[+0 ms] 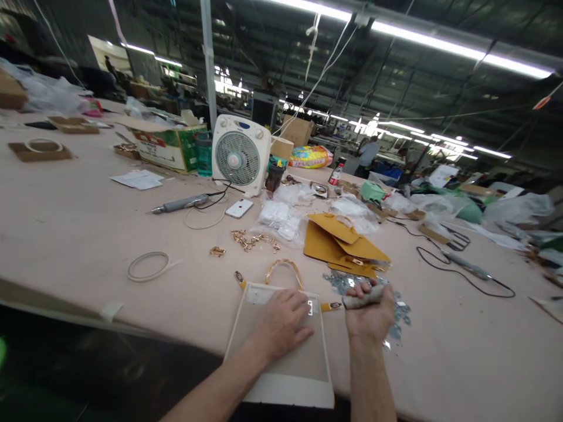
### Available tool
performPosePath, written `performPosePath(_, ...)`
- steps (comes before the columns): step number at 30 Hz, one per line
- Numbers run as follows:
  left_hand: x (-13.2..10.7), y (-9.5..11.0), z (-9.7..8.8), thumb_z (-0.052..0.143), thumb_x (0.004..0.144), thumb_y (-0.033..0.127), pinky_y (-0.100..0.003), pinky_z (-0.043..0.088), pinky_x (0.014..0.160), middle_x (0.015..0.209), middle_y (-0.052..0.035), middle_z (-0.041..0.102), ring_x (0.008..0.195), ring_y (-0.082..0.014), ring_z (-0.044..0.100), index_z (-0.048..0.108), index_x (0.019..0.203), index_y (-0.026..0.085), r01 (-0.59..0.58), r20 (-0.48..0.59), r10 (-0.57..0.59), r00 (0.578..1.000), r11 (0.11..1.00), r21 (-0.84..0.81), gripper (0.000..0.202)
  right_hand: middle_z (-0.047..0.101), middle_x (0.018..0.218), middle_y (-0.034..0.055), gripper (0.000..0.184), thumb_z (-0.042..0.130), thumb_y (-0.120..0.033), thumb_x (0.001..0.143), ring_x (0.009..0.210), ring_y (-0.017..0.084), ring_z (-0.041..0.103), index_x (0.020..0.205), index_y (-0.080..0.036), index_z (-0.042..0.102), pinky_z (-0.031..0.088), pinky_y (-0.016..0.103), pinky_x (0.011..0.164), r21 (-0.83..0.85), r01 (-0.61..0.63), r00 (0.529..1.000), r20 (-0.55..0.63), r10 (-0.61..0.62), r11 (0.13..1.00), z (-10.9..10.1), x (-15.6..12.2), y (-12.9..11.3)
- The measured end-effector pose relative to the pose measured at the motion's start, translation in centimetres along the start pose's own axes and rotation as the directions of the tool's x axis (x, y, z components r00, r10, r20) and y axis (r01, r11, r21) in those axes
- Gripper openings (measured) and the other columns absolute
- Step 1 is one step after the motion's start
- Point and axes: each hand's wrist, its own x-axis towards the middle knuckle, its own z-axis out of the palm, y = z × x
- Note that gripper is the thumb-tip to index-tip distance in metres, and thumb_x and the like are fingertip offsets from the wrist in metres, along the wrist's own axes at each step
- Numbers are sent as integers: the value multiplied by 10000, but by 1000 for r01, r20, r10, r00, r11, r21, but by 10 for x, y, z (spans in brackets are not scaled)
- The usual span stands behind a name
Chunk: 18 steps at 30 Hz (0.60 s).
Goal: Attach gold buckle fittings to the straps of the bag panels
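Observation:
A bag panel [290, 366] with a beige-grey face and white edges lies at the table's front edge. My left hand [284, 325] rests on it, palm down, with its fingers stretched towards a small silver metal plate [310, 308]. Closed around a grey, wrapped-looking cylinder [364, 298], my right hand [372, 316] is just right of the panel; the cylinder's exact kind is unclear. A looped handle [284, 266] stands out from the panel's far edge. Yellow tabs with metal fittings [331, 306] stick out at its sides. Loose silver plates [400, 319] lie under and beside my right hand.
Yellow bag pieces [343, 243] lie beyond the silver plates. Gold fittings [255, 240], a phone [238, 208] and a corded electric screwdriver [180, 204] are farther back. A box fan [241, 155] stands behind them. Another corded tool [466, 265] lies right; a white coil [148, 266] left.

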Motion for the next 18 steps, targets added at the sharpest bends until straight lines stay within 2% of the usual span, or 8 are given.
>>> performPosePath(4,2,1,0,775,899,396,-484,452,1077,1303,-61,661,1265,-291,554,648,1191,242,-6,18,5,1000,1000,17,354,514,773,-51,267,725,-415,778,562,74,465,922,-205,646,418,211,532,-3,-102,989,107,101,995,30,-1,35)
performPosePath(8,4,1,-1,753,915,370,-469,459,1060,1292,-58,665,1247,-285,566,653,1138,246,-9,6,9,1000,1000,6,274,438,656,-92,280,738,-445,808,438,41,324,844,-197,613,278,177,415,-47,-170,980,92,174,984,34,-2,62)
performPosePath(11,4,0,1,737,926,358,-473,451,1067,1308,-48,663,1251,-283,562,651,1123,244,-9,-2,9,1000,1000,-5,243,376,595,-116,361,723,-520,860,394,33,241,791,-203,565,222,168,371,-67,-183,980,62,188,981,30,-1,68)
performPosePath(18,5,-2,4,730,928,373,-484,456,1059,1286,-63,668,1245,-290,561,660,1138,249,13,-2,-13,1000,1000,-8,254,379,583,-119,368,717,-505,868,378,27,239,768,-210,522,223,149,353,-142,-164,977,111,180,976,34,0,72)
